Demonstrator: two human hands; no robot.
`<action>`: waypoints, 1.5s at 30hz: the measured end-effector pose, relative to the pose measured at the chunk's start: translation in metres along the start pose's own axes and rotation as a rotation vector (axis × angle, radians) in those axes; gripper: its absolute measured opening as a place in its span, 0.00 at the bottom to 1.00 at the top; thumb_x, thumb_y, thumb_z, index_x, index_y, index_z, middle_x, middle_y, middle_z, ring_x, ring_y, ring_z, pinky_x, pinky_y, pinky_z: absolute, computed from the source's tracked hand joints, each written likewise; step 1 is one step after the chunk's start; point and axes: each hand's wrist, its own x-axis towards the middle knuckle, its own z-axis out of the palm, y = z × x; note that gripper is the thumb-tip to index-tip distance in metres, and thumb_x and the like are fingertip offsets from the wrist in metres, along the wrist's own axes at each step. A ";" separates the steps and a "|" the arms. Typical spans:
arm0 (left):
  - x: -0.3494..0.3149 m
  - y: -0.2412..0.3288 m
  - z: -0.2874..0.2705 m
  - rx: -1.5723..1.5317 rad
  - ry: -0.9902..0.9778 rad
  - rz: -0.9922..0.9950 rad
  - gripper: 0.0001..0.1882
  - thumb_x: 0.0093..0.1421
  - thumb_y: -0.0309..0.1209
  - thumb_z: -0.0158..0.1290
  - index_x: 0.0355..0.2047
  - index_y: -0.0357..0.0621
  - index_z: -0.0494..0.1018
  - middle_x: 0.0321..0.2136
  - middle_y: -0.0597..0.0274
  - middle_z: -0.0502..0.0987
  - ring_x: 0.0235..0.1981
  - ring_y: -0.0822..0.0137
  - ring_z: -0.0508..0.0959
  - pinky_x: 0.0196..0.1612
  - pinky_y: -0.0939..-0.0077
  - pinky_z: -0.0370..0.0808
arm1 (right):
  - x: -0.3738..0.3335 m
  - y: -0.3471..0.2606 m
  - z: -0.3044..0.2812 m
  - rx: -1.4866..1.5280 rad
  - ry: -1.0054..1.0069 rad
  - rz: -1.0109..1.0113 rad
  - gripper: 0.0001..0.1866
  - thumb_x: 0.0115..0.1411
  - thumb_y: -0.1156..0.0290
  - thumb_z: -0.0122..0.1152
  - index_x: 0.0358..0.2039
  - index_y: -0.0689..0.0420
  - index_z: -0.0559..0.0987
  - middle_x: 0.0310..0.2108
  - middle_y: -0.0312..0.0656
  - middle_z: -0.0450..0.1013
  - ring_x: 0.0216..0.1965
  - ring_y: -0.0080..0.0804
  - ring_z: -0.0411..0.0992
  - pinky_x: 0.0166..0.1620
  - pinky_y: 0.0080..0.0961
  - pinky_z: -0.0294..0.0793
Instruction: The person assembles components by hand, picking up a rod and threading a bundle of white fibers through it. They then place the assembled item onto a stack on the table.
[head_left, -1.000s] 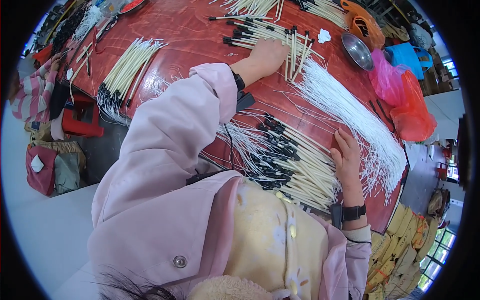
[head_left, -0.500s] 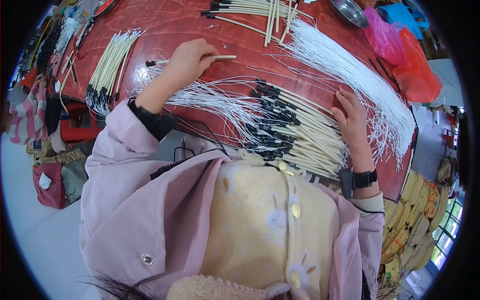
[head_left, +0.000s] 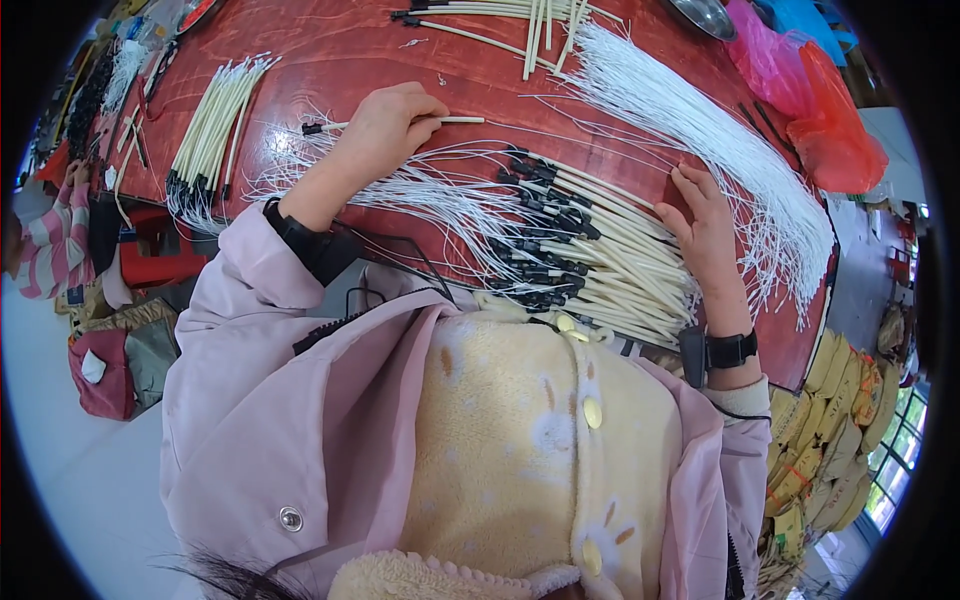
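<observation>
Cream rod [head_left: 463, 120], probably light, stiff and best gripped mid-length, is pinched by the left hand [head_left: 382, 128] over the worktop [head_left: 320, 65]. The right hand [head_left: 703, 215] is half open; whether it grips the thin white strand [head_left: 560, 133] is unclear.

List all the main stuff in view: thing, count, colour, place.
Table: one, red, top half
Held stick: one, cream, black-ended, upper centre
Stick pile: many, cream, black-ended, centre
Stick bundle: one, cream, black-ended, table's left
Other sticks: several, cream, top centre
String bundle: one, white, table's right
Spread strings: many, white, left of pile
Metal bowl: one, silver, top right
Plastic bags: three, pink, red, blue, upper right
Stool: one, red, left floor
Sacks: several, tan, lower right
Co-worker: one, striped sleeve, far left
Wristbands: two, black, wrists
Left hand: one, gripping stick
Right hand: one, beside pile
</observation>
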 end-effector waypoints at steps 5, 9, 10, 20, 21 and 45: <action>0.001 0.001 0.001 -0.002 0.001 -0.004 0.09 0.59 0.25 0.57 0.39 0.35 0.80 0.33 0.51 0.78 0.35 0.49 0.79 0.39 0.65 0.75 | 0.000 -0.002 0.000 -0.015 -0.006 -0.002 0.27 0.57 0.61 0.68 0.53 0.67 0.77 0.53 0.51 0.73 0.53 0.50 0.72 0.56 0.35 0.71; 0.003 0.004 0.002 0.018 -0.014 -0.012 0.09 0.59 0.26 0.57 0.39 0.36 0.80 0.34 0.51 0.79 0.35 0.49 0.79 0.39 0.65 0.76 | 0.001 -0.002 -0.001 -0.025 -0.011 0.000 0.28 0.56 0.61 0.68 0.53 0.67 0.77 0.53 0.51 0.73 0.52 0.50 0.73 0.55 0.36 0.71; 0.004 0.004 0.002 0.030 -0.021 -0.017 0.10 0.59 0.26 0.57 0.40 0.36 0.80 0.34 0.51 0.79 0.36 0.49 0.79 0.39 0.64 0.76 | 0.001 -0.002 -0.001 -0.028 -0.012 -0.001 0.28 0.56 0.61 0.69 0.53 0.67 0.77 0.53 0.51 0.73 0.52 0.50 0.73 0.55 0.36 0.71; 0.049 0.028 0.052 0.290 0.047 0.310 0.06 0.55 0.28 0.55 0.31 0.44 0.80 0.32 0.57 0.76 0.36 0.52 0.79 0.39 0.58 0.77 | 0.009 -0.009 -0.010 -0.154 -0.105 -0.073 0.32 0.60 0.53 0.63 0.54 0.66 0.76 0.56 0.50 0.71 0.57 0.48 0.68 0.62 0.39 0.63; 0.061 0.038 0.061 0.299 0.025 0.347 0.05 0.53 0.28 0.54 0.30 0.45 0.80 0.31 0.57 0.76 0.36 0.53 0.79 0.39 0.57 0.78 | 0.013 -0.011 -0.008 -0.147 -0.122 -0.104 0.33 0.61 0.51 0.61 0.55 0.67 0.75 0.57 0.50 0.71 0.57 0.47 0.67 0.62 0.39 0.62; 0.078 -0.013 0.035 0.246 0.131 0.129 0.11 0.59 0.37 0.58 0.39 0.45 0.79 0.36 0.55 0.80 0.40 0.51 0.80 0.42 0.54 0.77 | 0.052 -0.035 0.007 -0.074 -0.018 -0.204 0.12 0.54 0.70 0.68 0.38 0.58 0.81 0.44 0.39 0.76 0.46 0.41 0.71 0.49 0.35 0.67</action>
